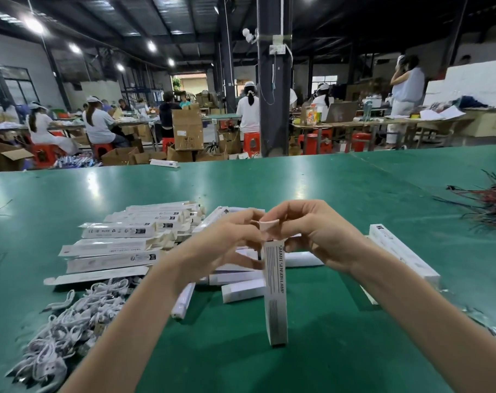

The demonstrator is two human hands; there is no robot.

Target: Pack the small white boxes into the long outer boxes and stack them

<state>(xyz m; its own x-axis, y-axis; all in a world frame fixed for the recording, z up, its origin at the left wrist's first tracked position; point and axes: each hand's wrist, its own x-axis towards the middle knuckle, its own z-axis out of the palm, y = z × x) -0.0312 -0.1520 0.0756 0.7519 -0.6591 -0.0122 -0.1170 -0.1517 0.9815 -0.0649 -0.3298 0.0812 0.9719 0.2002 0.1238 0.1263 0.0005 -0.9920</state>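
At the near middle of the green table top (340,194), a long white cardboard outer box (275,302) stands upright, its lower end touching the table. It is narrow and tall. Grey print runs lengthwise down the face toward the camera, with a block of small text below it, and the words are too blurred to read surely. Its top end is open, and a pale rounded flap (269,224) sticks up there between the two hands.

The left hand (227,245) comes in from the left with its fingers curled against the upper end of the box, holding it just under the opening. The right hand (317,236) comes in from the right. Its thumb and forefinger pinch the flap, and its other fingers are bent around the top of the box on the right side. Both hands are closed on the box, neither slack.

Just behind the upright box, short small white boxes (242,293) lie flat on the table, some partly hidden by the left wrist. Farther left, a spread heap of flat long white cartons (119,245) lies with end flaps open. At the near left is a tangle of white cables (68,319). To the right, another long white box (402,255) lies flat, apart from the hands. At the far right edge lies a bundle of dark and red strings (493,202).
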